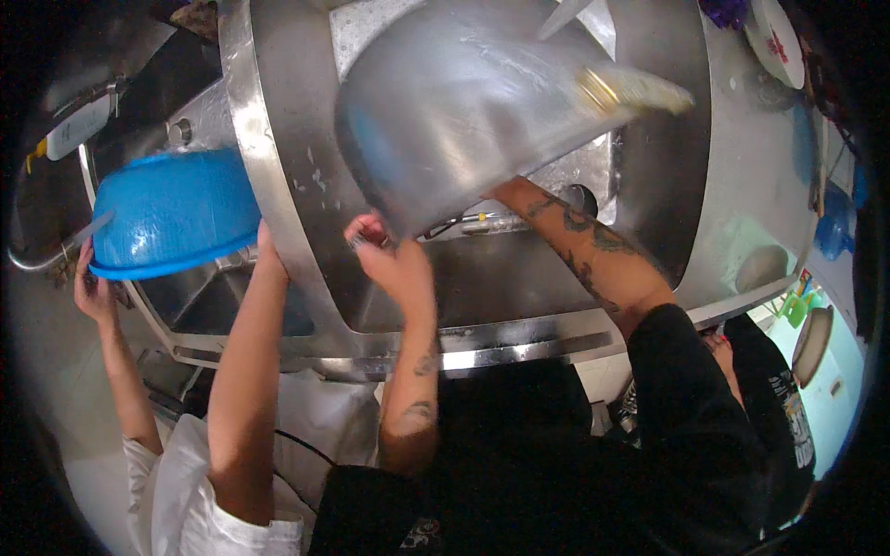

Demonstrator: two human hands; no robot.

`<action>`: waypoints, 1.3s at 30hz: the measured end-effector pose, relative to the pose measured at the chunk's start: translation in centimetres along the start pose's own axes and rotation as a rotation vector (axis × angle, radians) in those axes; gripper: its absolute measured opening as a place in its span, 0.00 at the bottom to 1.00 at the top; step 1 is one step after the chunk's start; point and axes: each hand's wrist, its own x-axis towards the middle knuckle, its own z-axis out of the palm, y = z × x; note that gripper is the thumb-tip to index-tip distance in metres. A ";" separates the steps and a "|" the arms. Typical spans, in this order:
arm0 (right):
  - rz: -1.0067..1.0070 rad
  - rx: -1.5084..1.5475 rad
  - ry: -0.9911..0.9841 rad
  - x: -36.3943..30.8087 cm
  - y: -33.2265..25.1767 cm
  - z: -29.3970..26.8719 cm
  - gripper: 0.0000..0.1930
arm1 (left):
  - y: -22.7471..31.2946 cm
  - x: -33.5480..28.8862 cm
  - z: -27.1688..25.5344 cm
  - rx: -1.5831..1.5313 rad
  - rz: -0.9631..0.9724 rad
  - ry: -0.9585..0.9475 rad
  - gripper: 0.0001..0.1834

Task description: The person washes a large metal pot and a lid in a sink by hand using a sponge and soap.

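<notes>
A large metal wok (464, 102) is tipped on its side over the sink, its rounded outside upward and its open side toward me. A pale handle (644, 93) with a gold-coloured band sticks out at its right. My left hand (378, 250), a ring on one finger, is curled at the wok's lower left rim. My right forearm (584, 236), tattooed, reaches under the rim, and the wok hides that hand. Inside the sink, below the rim, dark-handled utensils (464, 222) are partly in view. A pale streak (561, 17) meets the wok's top.
At the left, another person's hands (93, 287) hold a blue plastic basin (176, 213) over a neighbouring basin, under a curved tap (42, 264). A steel divider (264, 139) separates the two sinks. A white bowl (774, 42) stands at the upper right. Another person (760, 371) is at my right.
</notes>
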 end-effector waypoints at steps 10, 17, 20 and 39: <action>-0.017 1.051 -0.177 -1.4 -5.1 -3.0 0.20 | 7.4 0.6 1.4 0.510 0.377 -0.228 0.47; -0.167 1.260 -0.331 -2.7 -3.6 -0.5 0.20 | 9.1 2.1 1.4 0.577 0.224 -0.272 0.45; -0.340 0.526 -0.070 -1.7 1.2 2.3 0.20 | 8.4 3.2 0.8 0.506 0.323 -0.215 0.44; -0.076 -1.245 0.090 8.0 12.3 -8.1 0.30 | 7.6 4.6 1.3 0.472 0.270 -0.222 0.40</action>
